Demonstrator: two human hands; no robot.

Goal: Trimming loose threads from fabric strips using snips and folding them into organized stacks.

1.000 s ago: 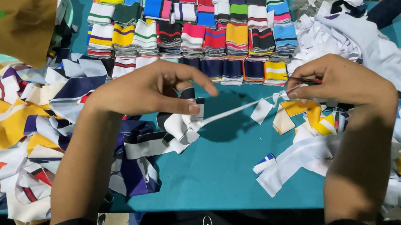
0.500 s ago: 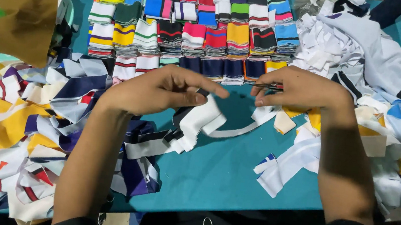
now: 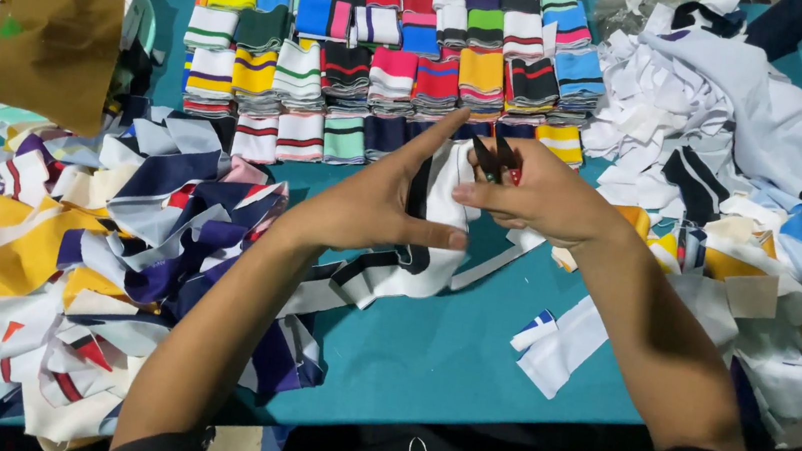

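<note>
**Both hands closed on a white and black knit strip at mid-counter**

My left hand (image 3: 378, 208) holds a white knit strip with black stripes (image 3: 419, 248). The thumb presses the cloth from below against the other fingers, and my forefinger points straight out toward the far stacks. The strip is folded over in this hand; its free end trails down and to my left across the counter (image 3: 426, 359), which is teal.

My right hand (image 3: 540, 196) meets the left at the top edge of the same strip. Its fingers are curled and pressed together around a small pair of snips (image 3: 494, 158) with dark blades and a spot of red at the grip. The blades point upward, just above the cloth. I cannot tell whether the blades touch the strip.

Beyond the hands, stacks of folded striped knit pieces (image 3: 393, 33) stand in rows in many colours. On my left lies a loose heap of yellow, navy and white offcuts (image 3: 86, 250), with a brown paper bag (image 3: 55, 35) behind it. On my right lies a heap of mostly white and grey scraps (image 3: 735, 123). A separate white strip with a blue mark (image 3: 559, 339) lies flat beside my right forearm.
</note>
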